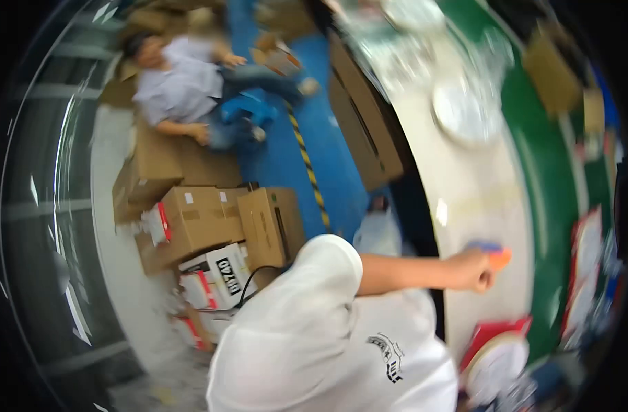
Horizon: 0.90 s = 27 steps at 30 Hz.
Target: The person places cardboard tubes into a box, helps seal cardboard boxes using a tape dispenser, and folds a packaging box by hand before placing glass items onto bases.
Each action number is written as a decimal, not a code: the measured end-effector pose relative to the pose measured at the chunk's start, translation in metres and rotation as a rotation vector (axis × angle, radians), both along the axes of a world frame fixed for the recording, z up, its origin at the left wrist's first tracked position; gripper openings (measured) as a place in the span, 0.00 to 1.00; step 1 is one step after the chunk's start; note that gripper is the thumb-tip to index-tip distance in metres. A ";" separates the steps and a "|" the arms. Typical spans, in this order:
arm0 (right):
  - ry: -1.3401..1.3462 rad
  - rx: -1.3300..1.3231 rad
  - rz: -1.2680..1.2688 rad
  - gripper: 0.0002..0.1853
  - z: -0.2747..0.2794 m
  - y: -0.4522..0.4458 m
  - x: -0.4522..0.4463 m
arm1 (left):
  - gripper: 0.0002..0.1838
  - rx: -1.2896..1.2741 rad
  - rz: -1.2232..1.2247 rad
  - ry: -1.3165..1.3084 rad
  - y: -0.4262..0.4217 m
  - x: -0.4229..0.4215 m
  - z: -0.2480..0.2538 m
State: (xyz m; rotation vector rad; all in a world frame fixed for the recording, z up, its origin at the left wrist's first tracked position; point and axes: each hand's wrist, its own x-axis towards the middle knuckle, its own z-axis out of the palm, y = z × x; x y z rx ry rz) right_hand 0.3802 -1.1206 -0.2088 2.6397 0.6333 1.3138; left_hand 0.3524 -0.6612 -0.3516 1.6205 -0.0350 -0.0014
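My left hand (470, 270) reaches out over the pale worktop at the right of the head view, its fingers closed. From the fist sticks out a small orange-and-blue object (499, 258), too blurred to name more exactly. Below the hand, a round pale disc (496, 367) lies over a red packet (518, 326) on the worktop. Farther up the same surface is a round whitish item (463, 110) in clear plastic. My right hand does not show.
Cardboard boxes (204, 218) are stacked at left, beside a white printed box (221, 275). Another person (180, 86) sits among the boxes near a blue stool (249, 110). A long brown carton (362, 113) stands along the worktop (458, 206). A green strip (551, 192) borders it.
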 end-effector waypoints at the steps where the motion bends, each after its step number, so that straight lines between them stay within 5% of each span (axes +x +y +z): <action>1: -0.050 -0.370 0.217 0.16 0.002 -0.011 0.006 | 0.05 0.018 -0.007 0.036 -0.003 -0.006 -0.005; 4: 0.259 0.514 -0.649 0.17 0.000 0.037 -0.044 | 0.08 -0.286 -0.176 0.193 -0.007 -0.015 -0.004; 6: 0.241 0.488 -0.511 0.12 -0.008 0.065 -0.044 | 0.07 -0.211 -0.262 0.201 -0.016 -0.019 -0.017; 7: 0.182 0.724 -0.460 0.10 -0.017 0.083 -0.042 | 0.06 -0.245 -0.299 0.265 -0.022 -0.020 -0.031; 11: 0.127 0.995 -0.254 0.08 -0.035 0.058 -0.046 | 0.06 -0.318 -0.383 0.552 -0.035 -0.017 -0.084; 17: 0.103 0.877 -0.379 0.08 -0.034 0.047 -0.054 | 0.07 -0.181 -0.426 0.852 -0.030 -0.039 -0.082; 21: 0.060 0.867 -0.398 0.09 -0.029 0.034 -0.059 | 0.09 -0.274 -0.261 0.724 -0.043 -0.042 -0.071; 27: 0.103 0.807 -0.486 0.09 -0.026 0.016 -0.076 | 0.09 -0.238 -0.401 0.670 -0.051 -0.027 -0.050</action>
